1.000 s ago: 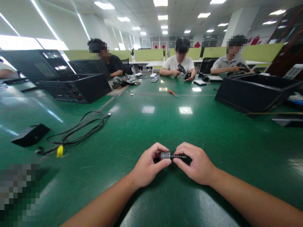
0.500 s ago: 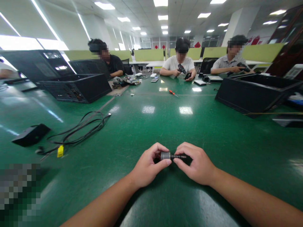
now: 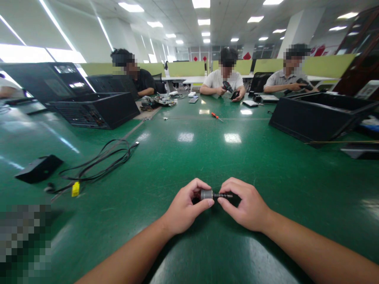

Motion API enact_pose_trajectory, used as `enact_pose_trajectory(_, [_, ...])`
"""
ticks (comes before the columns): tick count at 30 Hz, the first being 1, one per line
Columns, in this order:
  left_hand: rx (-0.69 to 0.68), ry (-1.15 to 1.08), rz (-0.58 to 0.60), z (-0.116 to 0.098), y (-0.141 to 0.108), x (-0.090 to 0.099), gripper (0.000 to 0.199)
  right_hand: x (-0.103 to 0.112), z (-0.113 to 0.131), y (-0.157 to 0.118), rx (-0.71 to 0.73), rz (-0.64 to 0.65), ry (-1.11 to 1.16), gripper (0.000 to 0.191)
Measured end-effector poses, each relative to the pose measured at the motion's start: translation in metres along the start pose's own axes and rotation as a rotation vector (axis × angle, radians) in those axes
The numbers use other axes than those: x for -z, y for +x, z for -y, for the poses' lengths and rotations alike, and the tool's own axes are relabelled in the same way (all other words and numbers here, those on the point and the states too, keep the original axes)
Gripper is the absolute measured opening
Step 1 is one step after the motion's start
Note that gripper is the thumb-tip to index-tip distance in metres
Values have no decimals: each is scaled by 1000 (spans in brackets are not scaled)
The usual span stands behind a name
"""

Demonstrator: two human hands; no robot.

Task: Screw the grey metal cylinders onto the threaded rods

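Low in the middle of the head view, a small grey cylinder [image 3: 206, 194] lies sideways just above the green table [image 3: 189, 157]. My left hand [image 3: 187, 207] is closed round it, thumb in front and fingers behind. A thin dark shaft with coils [image 3: 225, 195] sticks out of its right end. My right hand [image 3: 247, 203] pinches this shaft close to the cylinder, between thumb and forefinger, and the tip shows inside the curve of the hand. The left end of the cylinder is partly hidden by my left fingers.
Black cables [image 3: 103, 165] with a yellow tag [image 3: 75, 189] and a black box [image 3: 40, 169] lie left. An orange screwdriver [image 3: 216, 116] is farther off. Open black cases stand left [image 3: 118, 112] and right [image 3: 310, 118]. Three people sit across the table, two holding power drills.
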State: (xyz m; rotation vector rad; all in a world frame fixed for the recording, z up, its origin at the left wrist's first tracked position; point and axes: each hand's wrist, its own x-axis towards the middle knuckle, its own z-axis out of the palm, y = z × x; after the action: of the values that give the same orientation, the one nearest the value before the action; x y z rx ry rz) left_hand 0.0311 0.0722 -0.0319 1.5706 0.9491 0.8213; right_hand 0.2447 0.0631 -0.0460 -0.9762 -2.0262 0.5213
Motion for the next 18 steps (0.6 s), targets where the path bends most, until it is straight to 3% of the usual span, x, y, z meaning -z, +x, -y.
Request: enact_pose_trajectory(18, [-11, -27, -5, 3, 0, 1, 28, 0, 1, 0, -26, -7, 1, 3])
